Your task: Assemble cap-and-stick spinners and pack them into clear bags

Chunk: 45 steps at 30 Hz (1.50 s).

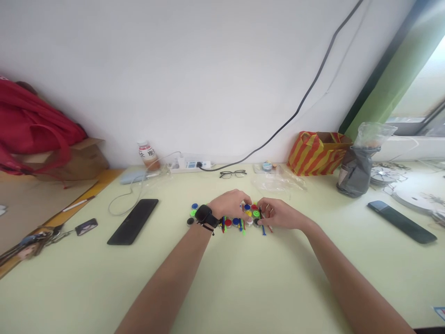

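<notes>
Small round coloured discs [236, 221] in blue, green, red, yellow, white and black sit in a low cluster on the pale green table. Thin coloured strips [263, 228] stick out from among them. My left hand [231, 204], with a black watch at the wrist, bends over the middle of the cluster, thumb and fingers curled down around the discs. At the right end, my right hand [280, 213] has its fingers bent together against the discs and strips. What lies between the fingertips of either hand is too small to make out. The left hand and wrist hide part of the cluster.
Eyeglasses [232, 174] and a power strip [189, 165] lie by the wall. A black slab-like device [133, 221] is on the left, a dark phone [401, 221] on the right. A striped bag [318, 153] and a grey bag [356, 171] stand at back right.
</notes>
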### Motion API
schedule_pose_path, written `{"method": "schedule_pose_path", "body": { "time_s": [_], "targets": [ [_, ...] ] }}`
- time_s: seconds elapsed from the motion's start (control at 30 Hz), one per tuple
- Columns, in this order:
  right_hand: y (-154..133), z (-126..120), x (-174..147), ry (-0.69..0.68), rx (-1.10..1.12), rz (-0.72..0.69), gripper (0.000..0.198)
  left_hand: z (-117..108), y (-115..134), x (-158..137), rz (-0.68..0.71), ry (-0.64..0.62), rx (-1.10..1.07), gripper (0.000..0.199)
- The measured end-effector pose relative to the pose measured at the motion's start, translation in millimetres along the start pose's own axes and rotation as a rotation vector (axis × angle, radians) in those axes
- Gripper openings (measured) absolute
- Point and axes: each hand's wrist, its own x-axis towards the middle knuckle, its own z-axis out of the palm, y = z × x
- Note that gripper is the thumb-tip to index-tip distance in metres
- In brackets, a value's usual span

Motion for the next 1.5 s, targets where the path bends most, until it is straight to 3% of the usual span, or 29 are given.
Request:
{"method": "schedule_pose_path", "body": {
  "time_s": [0.17, 0.37, 0.47, 0.57, 0.73, 0.97, 1.17, 1.5],
  "targets": [
    [3, 0, 1, 0.027, -0.02, -0.034, 0.045, -12, -1, -7, -0.012, 0.03, -0.024, 0.051],
    [9, 1, 3, 0.128, -0.143, -0.04, 0.029, -39, -22, -45, -0.089, 0.302, -0.058, 0.043],
    [9, 3, 2, 0.192, -0.246, -0.059, 0.034, -30, -42, -74, -0.151, 0.41, 0.011, 0.044],
    [6, 10, -2, 0.262, -0.38, -0.15, 0.042, -6, -59, -101, -0.174, 0.476, 0.066, 0.046],
    [-12, 47, 2, 0.304, -0.607, -0.302, 0.058, 29, -62, -122, -0.223, 0.441, 0.182, 0.057],
    [-30, 91, 19, 0.251, -0.752, -0.423, 0.059, 39, -48, -116, -0.17, 0.352, 0.3, 0.056],
    [-31, 96, 16, 0.295, -0.779, -0.425, 0.059, 43, -47, -117, -0.18, 0.346, 0.338, 0.055],
    [-33, 88, 10, 0.21, -0.752, -0.367, 0.053, 42, -45, -117, -0.225, 0.37, 0.316, 0.057]
  ]
}}
